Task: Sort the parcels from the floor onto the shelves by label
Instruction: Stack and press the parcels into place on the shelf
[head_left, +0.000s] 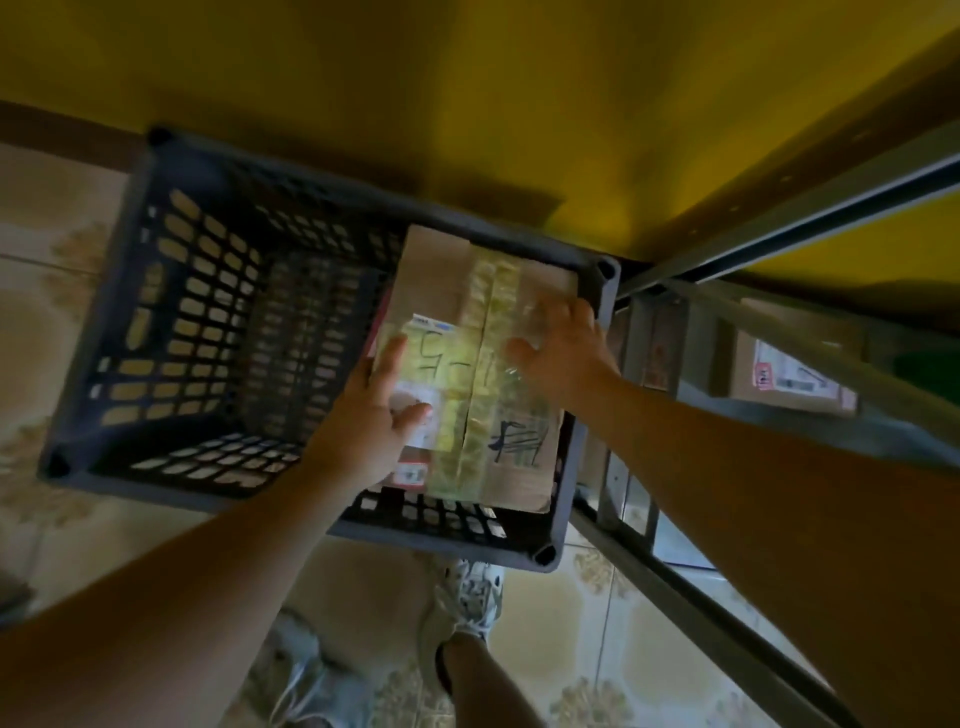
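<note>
A brown cardboard parcel (441, 275) with yellowed tape down its middle and handwritten marks lies in the right half of a dark plastic crate (171, 312) on the floor. My left hand (374, 415) rests on the parcel's near left part, over its white label, fingers spread. On the parcel's right edge lies my right hand (563, 353), fingers apart. Neither hand visibly grips it. Another labelled cardboard parcel (784, 376) sits on a low shelf at the right.
A metal shelf frame (675, 582) runs along the right, close to the crate. The yellow wall (415, 93) is behind the crate. Patterned floor tiles (47, 322) lie left, and my shoes (467, 597) stand just below the crate.
</note>
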